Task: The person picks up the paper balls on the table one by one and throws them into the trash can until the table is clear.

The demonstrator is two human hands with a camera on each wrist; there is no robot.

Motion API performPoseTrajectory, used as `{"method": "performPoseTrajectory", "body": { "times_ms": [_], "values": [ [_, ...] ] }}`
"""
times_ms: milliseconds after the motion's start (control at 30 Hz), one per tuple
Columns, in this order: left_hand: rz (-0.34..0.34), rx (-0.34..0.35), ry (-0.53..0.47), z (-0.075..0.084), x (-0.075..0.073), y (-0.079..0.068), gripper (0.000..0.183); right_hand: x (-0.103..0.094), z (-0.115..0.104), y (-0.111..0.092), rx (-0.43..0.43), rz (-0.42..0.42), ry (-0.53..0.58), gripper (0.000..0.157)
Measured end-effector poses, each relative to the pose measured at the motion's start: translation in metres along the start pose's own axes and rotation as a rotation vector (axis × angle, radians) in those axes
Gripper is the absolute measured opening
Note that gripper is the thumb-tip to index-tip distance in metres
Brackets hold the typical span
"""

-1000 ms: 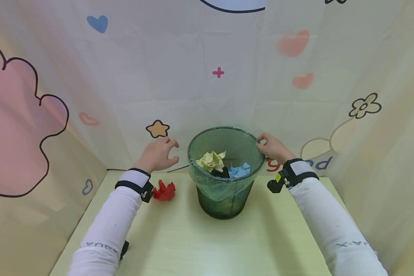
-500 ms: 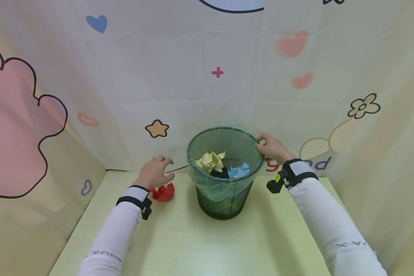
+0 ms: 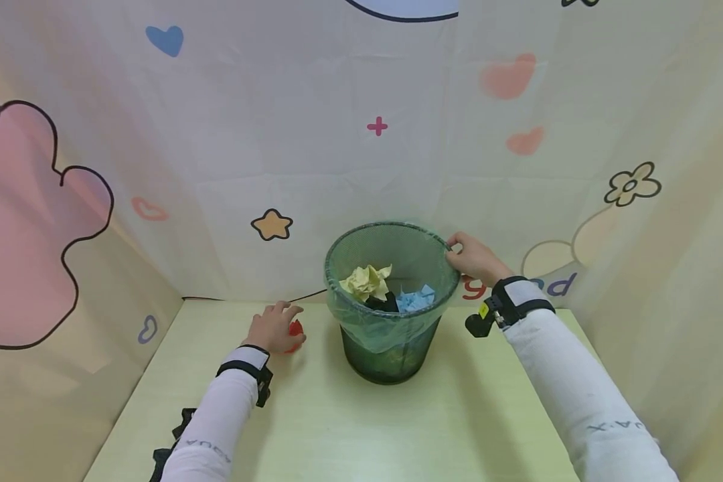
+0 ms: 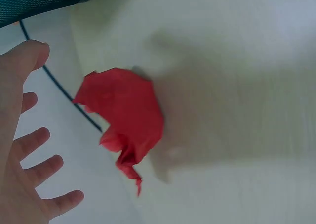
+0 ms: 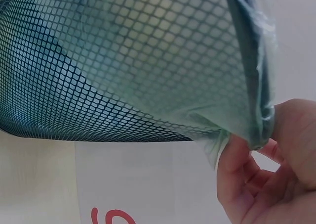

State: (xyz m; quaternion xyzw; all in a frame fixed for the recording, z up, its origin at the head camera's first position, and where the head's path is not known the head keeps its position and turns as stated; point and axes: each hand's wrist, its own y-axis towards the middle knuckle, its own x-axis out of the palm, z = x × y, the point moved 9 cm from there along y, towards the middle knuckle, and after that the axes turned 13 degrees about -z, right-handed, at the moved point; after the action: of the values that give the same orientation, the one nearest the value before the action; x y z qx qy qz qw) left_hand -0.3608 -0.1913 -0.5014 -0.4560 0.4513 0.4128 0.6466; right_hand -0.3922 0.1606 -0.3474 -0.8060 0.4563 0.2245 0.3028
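In the head view, my left hand [image 3: 274, 328] hovers over a ball of crumpled red paper [image 3: 295, 333] on the table, partly covering it. The left wrist view has the fingers spread, apart from the red paper [image 4: 126, 108]. A mesh wastebasket [image 3: 391, 358] stands upright at the centre, lined with a thin green plastic bag [image 3: 379, 331] folded over its rim. Crumpled yellow paper [image 3: 367, 281], a black piece [image 3: 383, 303] and crumpled blue paper [image 3: 416, 299] lie inside. My right hand [image 3: 478, 260] pinches the wastebasket's rim at its right side, thumb and fingers over the liner [image 5: 212, 115].
Pale table [image 3: 361, 428] runs to a printed curtain [image 3: 313, 134] behind and at both sides. A black object [image 3: 183, 423] shows beside the left sleeve. A dark line [image 3: 307, 295] crosses the table's back edge left of the wastebasket.
My left hand has come down and toward me from beside the wastebasket's rim to over the red paper. The right hand stays at the rim; the wastebasket stands as before.
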Motion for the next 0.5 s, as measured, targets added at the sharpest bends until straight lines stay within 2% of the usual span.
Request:
{"method": "performPoseTrajectory", "body": {
  "times_ms": [133,333,500],
  "values": [
    [-0.031,-0.024,-0.036,-0.002,0.013,0.002,0.063,-0.001,-0.001,0.0,-0.005,0.001,0.0,0.036],
    [-0.022,-0.078,-0.08,-0.007,0.02,-0.004,0.07,0.0,-0.001,0.0,-0.011,-0.002,0.014,0.036],
    [-0.059,-0.124,-0.112,-0.014,0.034,-0.003,0.07,-0.001,0.002,0.0,-0.006,0.001,0.024,0.036]
  ]
}}
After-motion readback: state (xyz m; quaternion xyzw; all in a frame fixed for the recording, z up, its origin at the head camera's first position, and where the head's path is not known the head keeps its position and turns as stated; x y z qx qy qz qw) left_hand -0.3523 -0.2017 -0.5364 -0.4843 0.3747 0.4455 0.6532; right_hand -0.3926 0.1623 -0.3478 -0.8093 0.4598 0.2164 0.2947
